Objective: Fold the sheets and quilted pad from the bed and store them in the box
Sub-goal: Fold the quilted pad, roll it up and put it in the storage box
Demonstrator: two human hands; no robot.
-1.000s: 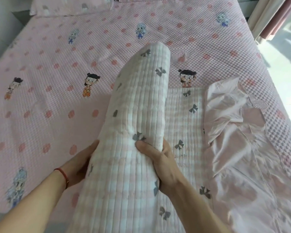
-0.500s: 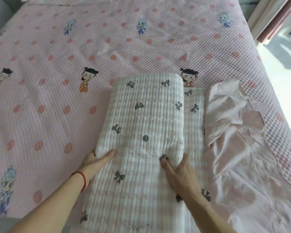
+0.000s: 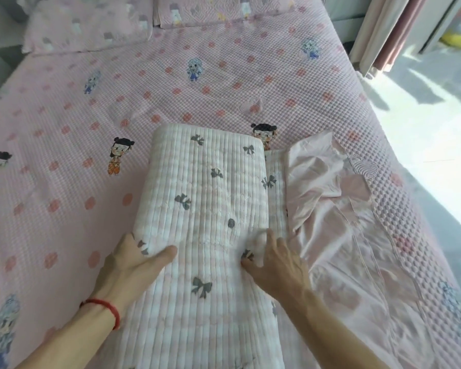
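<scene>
The white quilted pad (image 3: 208,187) with grey bows lies folded over on itself in the middle of the bed, its fold at the far end. My left hand (image 3: 133,262) grips the folded layer's left edge, thumb on top. At the right edge, my right hand (image 3: 274,259) holds the same layer with its fingers tucked under it. A plain pink sheet (image 3: 328,209) lies crumpled just right of the pad. No box is in view.
The pad and sheet rest on a pink textured bedspread (image 3: 171,97) printed with cartoon figures. Two pillows (image 3: 88,27) sit at the head of the bed. Curtains (image 3: 383,30) hang at the far right beside a sunlit floor (image 3: 437,115).
The raised, rolled end of the pad has been laid down flat over the lower layer. Both hands stayed at its near side edges, and the view tilted up toward the pillows.
</scene>
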